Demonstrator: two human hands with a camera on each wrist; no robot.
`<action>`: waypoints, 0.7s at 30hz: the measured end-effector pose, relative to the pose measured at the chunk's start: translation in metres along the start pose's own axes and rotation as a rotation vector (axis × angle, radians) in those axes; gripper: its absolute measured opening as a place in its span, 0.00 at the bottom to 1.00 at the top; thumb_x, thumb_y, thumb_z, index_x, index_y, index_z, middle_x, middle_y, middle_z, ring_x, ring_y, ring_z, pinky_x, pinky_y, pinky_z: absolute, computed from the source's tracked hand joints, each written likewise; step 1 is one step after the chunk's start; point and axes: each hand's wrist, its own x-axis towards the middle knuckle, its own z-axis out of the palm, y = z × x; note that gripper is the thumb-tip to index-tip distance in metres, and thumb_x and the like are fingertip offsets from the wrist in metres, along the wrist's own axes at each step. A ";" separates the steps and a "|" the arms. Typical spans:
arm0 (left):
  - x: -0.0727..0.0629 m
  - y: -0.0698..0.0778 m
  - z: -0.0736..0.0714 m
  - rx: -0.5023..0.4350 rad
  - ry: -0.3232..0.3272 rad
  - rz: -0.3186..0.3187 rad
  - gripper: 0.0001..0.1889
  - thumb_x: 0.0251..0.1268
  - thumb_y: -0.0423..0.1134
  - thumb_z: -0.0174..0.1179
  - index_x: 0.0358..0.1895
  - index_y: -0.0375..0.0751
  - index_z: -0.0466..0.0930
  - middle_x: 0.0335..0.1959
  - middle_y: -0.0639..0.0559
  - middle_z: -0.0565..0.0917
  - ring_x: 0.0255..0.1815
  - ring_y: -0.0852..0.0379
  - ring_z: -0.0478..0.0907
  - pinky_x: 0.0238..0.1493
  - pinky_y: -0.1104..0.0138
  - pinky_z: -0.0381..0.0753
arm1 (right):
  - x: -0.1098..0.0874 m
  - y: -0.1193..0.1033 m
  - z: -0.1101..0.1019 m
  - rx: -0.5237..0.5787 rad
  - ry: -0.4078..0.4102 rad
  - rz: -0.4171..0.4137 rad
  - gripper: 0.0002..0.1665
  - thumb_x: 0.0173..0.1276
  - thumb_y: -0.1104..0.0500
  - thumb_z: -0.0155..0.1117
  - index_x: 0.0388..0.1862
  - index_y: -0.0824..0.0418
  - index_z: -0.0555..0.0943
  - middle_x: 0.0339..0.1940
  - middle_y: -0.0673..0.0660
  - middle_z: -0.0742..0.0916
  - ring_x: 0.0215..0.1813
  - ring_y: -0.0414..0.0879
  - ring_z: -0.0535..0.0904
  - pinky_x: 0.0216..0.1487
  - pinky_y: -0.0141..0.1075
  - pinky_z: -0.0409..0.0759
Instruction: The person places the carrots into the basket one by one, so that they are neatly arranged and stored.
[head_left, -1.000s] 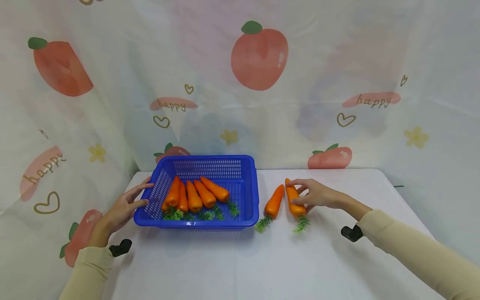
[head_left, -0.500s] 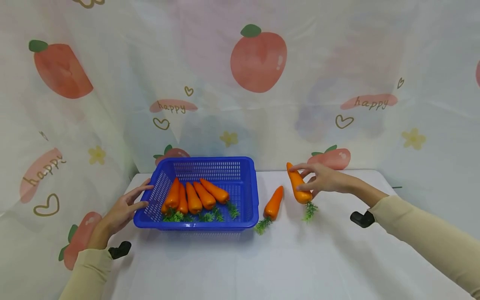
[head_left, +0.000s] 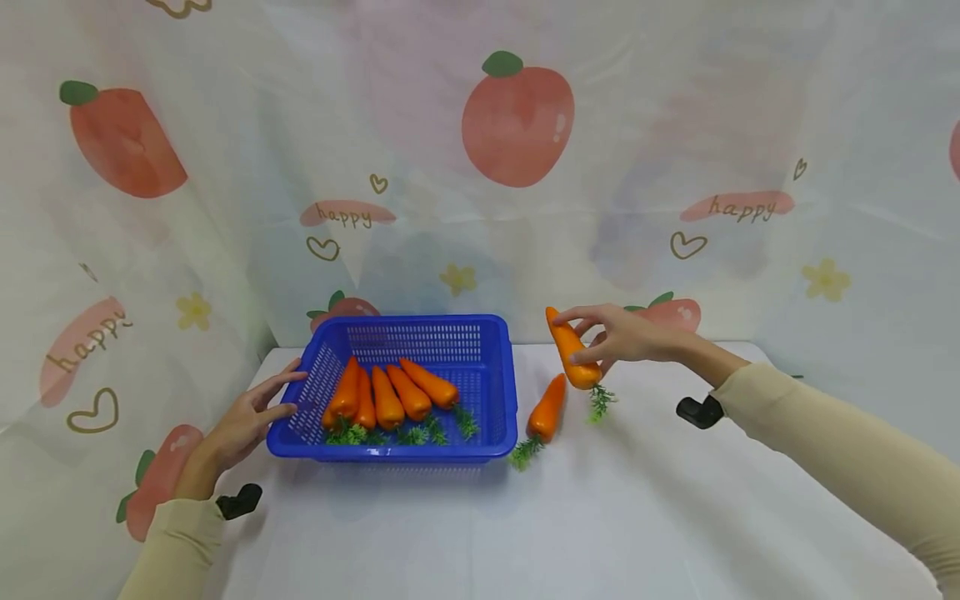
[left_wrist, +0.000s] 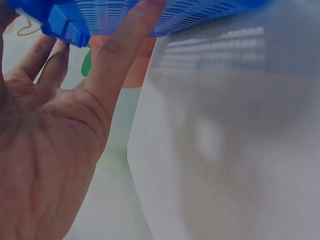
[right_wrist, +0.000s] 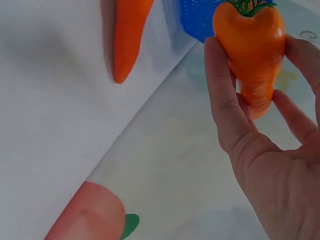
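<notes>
In the head view my right hand (head_left: 622, 333) pinches an orange carrot (head_left: 572, 357) between thumb and fingers, lifted above the table. Its narrow tip points up and left, and its green leafy top hangs lower right. The right wrist view shows the same carrot (right_wrist: 255, 55) between the thumb and fingers of that hand (right_wrist: 275, 145). Another carrot (head_left: 547, 410) lies on the table just right of a blue plastic basket (head_left: 513, 392). My left hand (head_left: 243, 421) rests against the basket's left side with extended fingers. Several carrots (head_left: 388, 398) lie inside, leafy tops toward the front.
A white-covered table (head_left: 480, 533) bears the basket. Behind and to the left hangs a pale fabric backdrop (head_left: 420, 108) printed with fruit, hearts and "happy". A black wrist-worn device (head_left: 700, 412) sits at the right cuff, and a similar device (head_left: 240, 501) at the left.
My right hand has raised the carrot off the table, first up and slightly right, then left to above the lying carrot. The left hand and the basket have stayed in place.
</notes>
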 end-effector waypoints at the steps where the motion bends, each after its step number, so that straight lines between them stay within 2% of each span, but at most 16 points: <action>1: 0.000 0.000 0.000 -0.001 0.000 0.001 0.31 0.79 0.34 0.54 0.80 0.41 0.58 0.86 0.54 0.38 0.80 0.28 0.41 0.53 0.59 0.86 | 0.004 -0.004 0.000 -0.010 -0.006 -0.012 0.39 0.70 0.59 0.72 0.77 0.59 0.68 0.68 0.74 0.72 0.50 0.59 0.85 0.42 0.49 0.89; 7: -0.001 0.001 0.001 -0.005 -0.002 -0.003 0.30 0.79 0.34 0.54 0.80 0.41 0.58 0.86 0.54 0.38 0.80 0.28 0.41 0.53 0.60 0.86 | 0.032 -0.027 0.007 -0.052 -0.036 -0.056 0.40 0.71 0.57 0.71 0.78 0.57 0.67 0.70 0.72 0.72 0.53 0.60 0.85 0.42 0.48 0.89; 14: -0.001 0.002 0.000 0.000 0.004 -0.004 0.30 0.79 0.34 0.54 0.80 0.42 0.58 0.86 0.55 0.38 0.80 0.28 0.40 0.53 0.61 0.86 | 0.065 -0.052 0.022 -0.009 -0.094 -0.079 0.39 0.71 0.56 0.72 0.78 0.49 0.69 0.70 0.66 0.72 0.55 0.59 0.85 0.47 0.53 0.88; 21: -0.001 0.003 0.001 0.007 0.004 -0.007 0.31 0.79 0.34 0.54 0.81 0.41 0.58 0.86 0.55 0.39 0.80 0.28 0.42 0.53 0.60 0.86 | 0.099 -0.068 0.039 -0.029 -0.138 -0.100 0.40 0.70 0.54 0.72 0.78 0.48 0.69 0.71 0.67 0.72 0.44 0.55 0.88 0.47 0.54 0.87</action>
